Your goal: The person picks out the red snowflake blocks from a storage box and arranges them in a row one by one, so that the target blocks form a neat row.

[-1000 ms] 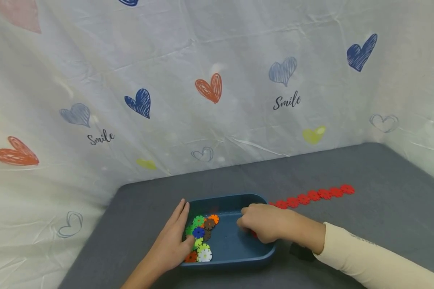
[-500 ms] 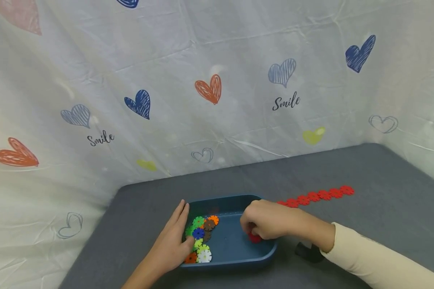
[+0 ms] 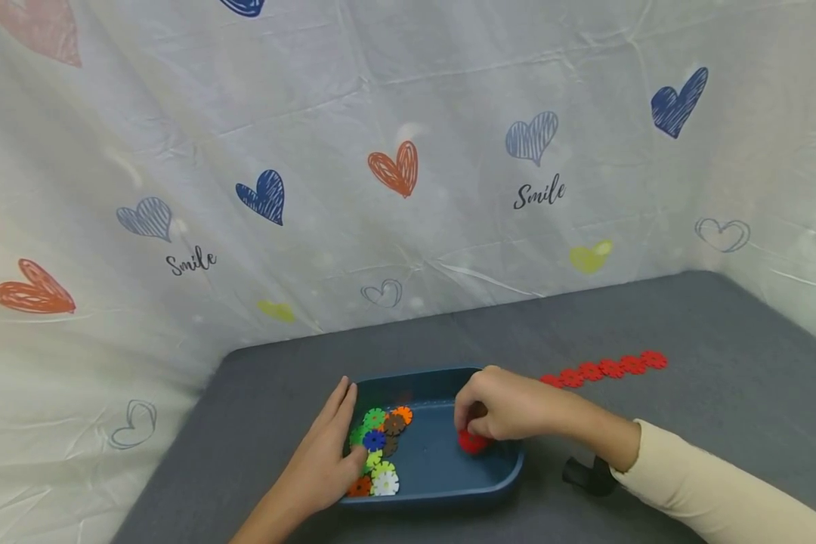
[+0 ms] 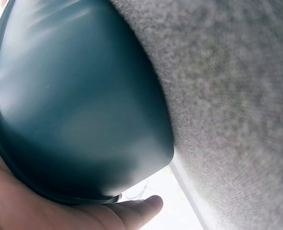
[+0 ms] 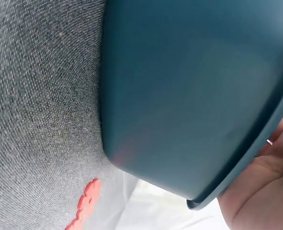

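In the head view, a dark blue plastic tray (image 3: 431, 495) stands on the grey tabletop. My left hand (image 3: 323, 449) rests along its left rim, fingers straight and thumb reaching inside. Near that thumb lie notched snowflake discs: a white disc (image 3: 384, 483), a blue disc (image 3: 374, 440), a brown disc (image 3: 394, 423), and green, yellow and orange ones. Over the tray's right side my right hand (image 3: 499, 408) pinches a red snowflake disc (image 3: 473, 443), whose upper part the fingers cover. The left wrist view shows the tray's outer wall (image 4: 84, 96) with the palm against the rim.
A row of red discs (image 3: 612, 368) runs across the grey tabletop (image 3: 707, 423) to the right behind the tray. A black object (image 3: 588, 476) shows beneath the right forearm. Behind the table hangs a white cloth (image 3: 462, 249) printed with hearts.
My right hand has risen slightly and drawn back from inside the tray, bringing the red disc into clearer view. The left hand and the tray stay in place.
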`<state>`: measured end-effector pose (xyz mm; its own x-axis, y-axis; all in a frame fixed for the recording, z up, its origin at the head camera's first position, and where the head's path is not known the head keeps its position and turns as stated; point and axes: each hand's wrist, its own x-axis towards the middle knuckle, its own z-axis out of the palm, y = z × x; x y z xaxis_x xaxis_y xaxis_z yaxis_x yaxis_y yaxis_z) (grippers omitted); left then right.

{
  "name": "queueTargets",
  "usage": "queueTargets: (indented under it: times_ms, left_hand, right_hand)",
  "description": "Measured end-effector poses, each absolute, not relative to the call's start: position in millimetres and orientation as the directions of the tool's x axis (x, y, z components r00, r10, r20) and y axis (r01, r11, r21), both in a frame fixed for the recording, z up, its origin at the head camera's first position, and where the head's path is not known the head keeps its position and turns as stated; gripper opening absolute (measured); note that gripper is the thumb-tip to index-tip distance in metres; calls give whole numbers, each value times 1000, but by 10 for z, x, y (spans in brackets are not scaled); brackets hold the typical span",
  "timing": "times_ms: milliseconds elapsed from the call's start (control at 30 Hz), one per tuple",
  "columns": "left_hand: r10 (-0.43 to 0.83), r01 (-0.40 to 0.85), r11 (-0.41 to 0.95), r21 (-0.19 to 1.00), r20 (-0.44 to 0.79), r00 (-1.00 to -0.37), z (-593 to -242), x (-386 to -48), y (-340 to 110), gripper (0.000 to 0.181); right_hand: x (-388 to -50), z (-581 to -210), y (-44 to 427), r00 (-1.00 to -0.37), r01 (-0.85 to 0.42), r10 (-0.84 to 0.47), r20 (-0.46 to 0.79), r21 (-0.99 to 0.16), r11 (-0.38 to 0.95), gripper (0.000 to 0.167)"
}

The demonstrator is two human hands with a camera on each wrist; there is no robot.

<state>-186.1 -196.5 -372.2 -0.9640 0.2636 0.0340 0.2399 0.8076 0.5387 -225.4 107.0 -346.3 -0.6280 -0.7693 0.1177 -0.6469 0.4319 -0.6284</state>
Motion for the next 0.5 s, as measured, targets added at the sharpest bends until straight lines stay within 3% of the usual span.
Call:
queueTargets:
  times_ms: [200,500]
  left_hand:
    - [263,236,809,538,28,-964,-3722,-1862,-1959,84]
    - [260,236,811,536,31,-965,-3722,-1859,-1968,84]
  right_hand:
    - [-2279,-3449,1113,-667,-564,-737,107,-720,405,19]
    - [-2327,-3432,1261,-734,-507,-664,139,-763,401,19]
